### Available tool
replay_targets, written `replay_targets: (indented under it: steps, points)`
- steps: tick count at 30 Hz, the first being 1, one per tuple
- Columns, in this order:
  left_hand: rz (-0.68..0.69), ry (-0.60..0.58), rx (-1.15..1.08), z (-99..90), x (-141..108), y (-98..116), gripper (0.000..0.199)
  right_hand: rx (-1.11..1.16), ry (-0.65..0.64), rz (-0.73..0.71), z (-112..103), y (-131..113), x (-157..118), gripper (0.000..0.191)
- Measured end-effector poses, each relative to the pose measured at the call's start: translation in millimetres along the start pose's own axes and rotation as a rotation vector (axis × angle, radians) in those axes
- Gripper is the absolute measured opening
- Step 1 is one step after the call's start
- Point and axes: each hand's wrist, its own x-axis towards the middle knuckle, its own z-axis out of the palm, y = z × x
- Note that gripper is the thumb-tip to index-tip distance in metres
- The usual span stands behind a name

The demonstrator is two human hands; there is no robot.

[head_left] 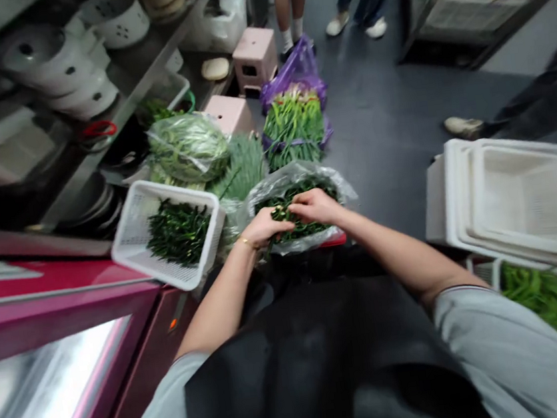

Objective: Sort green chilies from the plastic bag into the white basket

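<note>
Bends over dark green stalks (306, 231) heaped inside an open clear plastic bag (340, 182), just above a red edge (334, 240). Pinches a few stalks between the thumb and fingers of the left hand (262, 227), brings the right hand (317, 206) in close beside it, fingers bent down among the same stalks; cannot tell, through the blur, whether to call that one clenched or only touching. Wears a thin bracelet (247, 242) on the left wrist. Has near the left forearm a white slotted basket (130, 242) with more cut greens (183, 230) inside. Faces, beyond the bag, long green bunches (294, 127) in a purple bag (299, 62), near two pink stools (254, 51). Has at far right stacked white baskets (522, 191) above loose leafy greens (550, 302).
</note>
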Motion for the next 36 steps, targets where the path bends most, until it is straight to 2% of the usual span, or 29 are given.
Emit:
replay_targets:
  steps: [2,3,5,7,9,10,13,16,19,22,25,27,30,32,34,36]
  points:
    - [-0.037,0.057,-0.045,-1.6,-4,-2,0.025,-0.370,0.220,-0.054,2,-1,-2,0.032]
    - [-0.046,0.076,-0.074,-2.8,-7,-4,0.026,-0.503,0.247,-0.044,5,0,-3,0.033]
    - [-0.029,0.122,-0.151,-6.8,-14,-10,0.030,-0.714,0.200,-0.008,14,7,-8,0.035]
    - [0.005,0.190,-0.239,-11.9,-21,-17,0.031,-0.843,0.023,-0.016,26,16,-12,0.038]
    - [0.019,0.247,-0.316,-16.0,-24,-23,0.030,-0.892,-0.128,-0.025,33,22,-11,0.033]
    - [0.019,0.255,-0.341,-17.0,-24,-25,0.030,-0.891,-0.152,-0.009,34,24,-9,0.031]
    - [0.015,0.257,-0.358,-15.5,-20,-27,0.030,-0.855,-0.061,0.041,22,24,-3,0.031]
    - [0.006,0.284,-0.378,-10.2,-13,-25,0.030,-0.854,0.040,-0.003,9,24,0,0.032]
    - [-0.003,0.292,-0.346,-6.5,-5,-24,0.032,-0.933,-0.052,-0.035,11,29,3,0.030]
    - [0.031,0.312,-0.108,-6.5,8,-25,0.036,-0.979,-0.167,-0.044,14,33,9,0.029]
    - [0.095,0.283,0.146,-6.3,25,-23,0.038,-0.909,-0.169,-0.087,0,29,12,0.032]
    - [0.145,0.207,0.171,-3.3,34,-17,0.035,-0.791,-0.150,-0.137,-16,21,12,0.030]
    - [0.184,0.108,-0.056,5.1,37,-7,0.035,-0.397,-0.003,-0.158,-29,10,10,0.026]
    - [0.184,0.108,-0.315,9.9,34,-4,0.036,-0.035,0.083,-0.045,-24,8,7,0.032]
    - [0.183,0.129,-0.522,11.7,30,-5,0.036,0.250,0.032,0.095,-10,10,4,0.039]
    - [0.185,0.141,-0.609,10.9,26,-9,0.036,0.383,-0.060,0.161,7,12,0,0.040]
